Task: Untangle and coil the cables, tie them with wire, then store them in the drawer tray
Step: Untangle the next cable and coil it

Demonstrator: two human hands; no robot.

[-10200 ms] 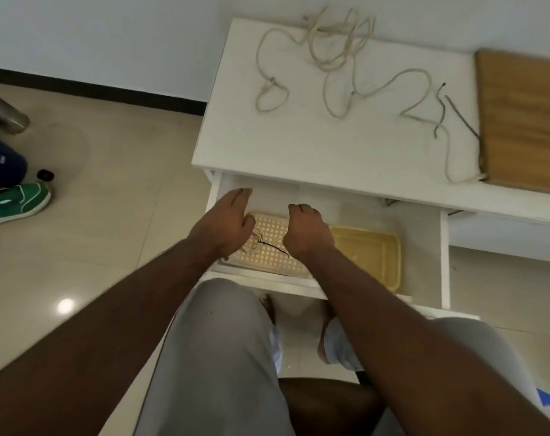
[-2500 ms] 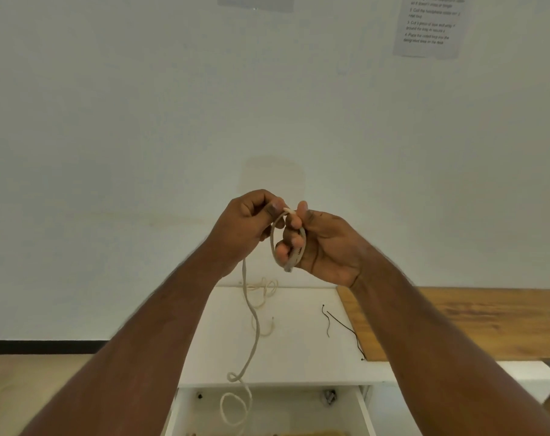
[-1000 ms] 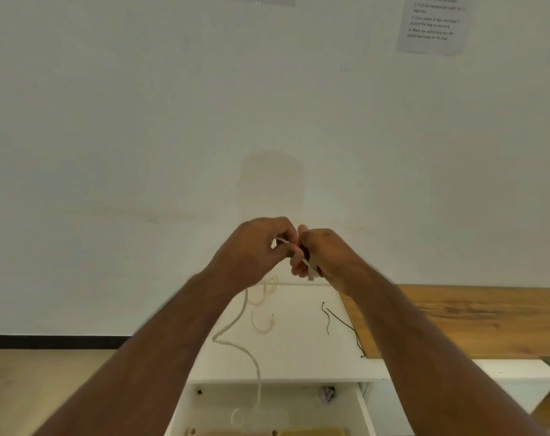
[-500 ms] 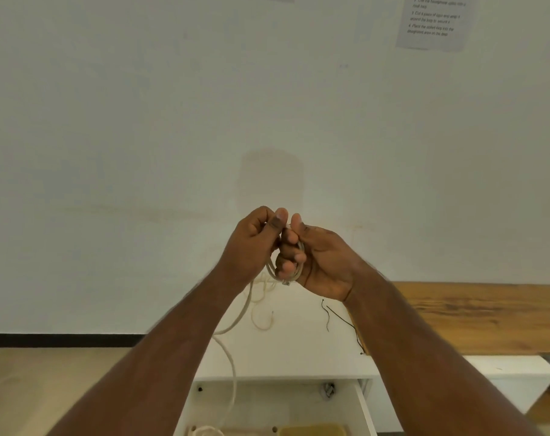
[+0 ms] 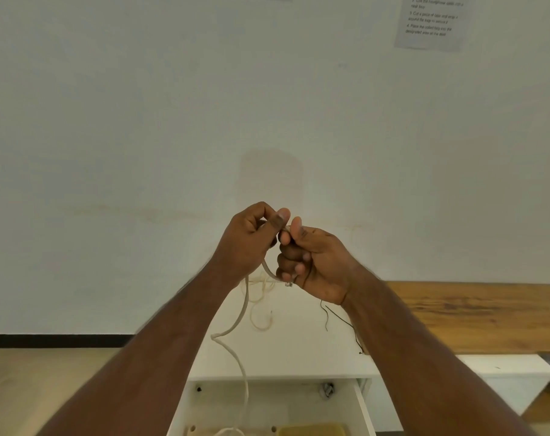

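Open drawer (image 5: 360,404) at near centre holds a yellow tray (image 5: 311,431) at its near right; the trailing end of the cream cable (image 5: 240,322) lies beside it, to the left. Since half a second ago the raised hands sit slightly higher in view and the hanging cable has swung right. Left hand (image 5: 251,240) pinches the cable between thumb and forefinger. Right hand (image 5: 314,259) curls around small coiled loops of it. Thin dark wire (image 5: 346,324) lies on the white desk (image 5: 299,350).
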